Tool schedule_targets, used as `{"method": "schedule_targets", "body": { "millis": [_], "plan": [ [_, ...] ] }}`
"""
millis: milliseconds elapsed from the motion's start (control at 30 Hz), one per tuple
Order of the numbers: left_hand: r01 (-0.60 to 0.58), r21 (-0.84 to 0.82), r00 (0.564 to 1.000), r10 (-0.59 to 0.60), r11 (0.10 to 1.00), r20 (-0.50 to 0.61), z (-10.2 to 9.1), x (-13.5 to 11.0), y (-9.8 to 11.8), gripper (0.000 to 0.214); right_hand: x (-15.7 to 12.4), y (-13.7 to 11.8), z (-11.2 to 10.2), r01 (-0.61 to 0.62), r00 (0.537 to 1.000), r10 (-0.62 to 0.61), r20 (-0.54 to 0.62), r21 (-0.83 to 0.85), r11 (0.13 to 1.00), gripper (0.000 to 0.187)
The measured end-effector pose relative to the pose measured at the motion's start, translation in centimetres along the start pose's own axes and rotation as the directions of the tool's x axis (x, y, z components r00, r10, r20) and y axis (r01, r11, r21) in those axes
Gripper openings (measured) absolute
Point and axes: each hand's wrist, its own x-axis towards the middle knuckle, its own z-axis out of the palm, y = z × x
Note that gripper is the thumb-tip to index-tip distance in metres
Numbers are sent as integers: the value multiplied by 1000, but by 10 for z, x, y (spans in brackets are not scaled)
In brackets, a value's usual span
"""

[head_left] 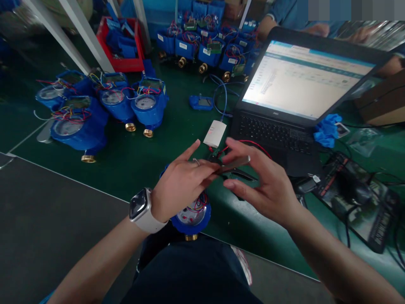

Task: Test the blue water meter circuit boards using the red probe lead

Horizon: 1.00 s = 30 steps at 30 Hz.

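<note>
My left hand, with a watch on its wrist, is over a blue water meter at the table's front edge. Its index finger points forward, while the other fingertips close at one end of a slim metal tool; the grip is partly hidden. Around the tool's other end, my right hand has thumb and index finger apart, not visibly pressing on it. A dark pointed tool shows just below. Loose coloured wires cross the meter's dial, and its upper part is covered by my left hand.
A white box with cables lies ahead, by an open laptop. Several wired blue meters stand left; more line the back beside a red bin. A small blue display module lies mid-table. Another person's arm is behind the laptop.
</note>
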Motion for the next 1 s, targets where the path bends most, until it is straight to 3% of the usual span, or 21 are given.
{"method": "schedule_targets", "body": {
  "millis": [100,133,233,333,467,567,667,833,1000],
  "plan": [
    [142,109,988,-134,984,-74,5,-12,11,16,20,-11,-4,110,992,-116,57,101,989,12],
    [226,148,972,-211,963,-107,8,-18,15,27,24,-10,-5,119,989,-126,73,100,988,7],
    [448,189,890,-414,874,-191,17,-34,25,72,26,-8,-8,92,987,-104,123,96,991,7],
    [543,155,834,-508,825,-217,23,-42,29,89,23,-11,-8,28,993,-30,113,16,999,4],
    [570,147,816,-537,808,-213,27,-40,30,90,19,-26,-2,-56,998,59,15,-166,985,3],
    [574,143,813,-542,806,-210,27,-39,30,89,19,-31,0,-85,996,86,-6,-206,975,4],
    [571,126,815,-542,811,-204,26,-41,30,88,22,-25,-6,-65,993,80,87,-166,984,3],
    [555,103,826,-533,825,-183,23,-42,28,85,33,-7,-20,109,939,-107,326,11,994,11],
    [545,112,832,-519,831,-194,23,-42,28,83,41,0,-21,170,908,-174,381,44,985,12]
  ]
}}
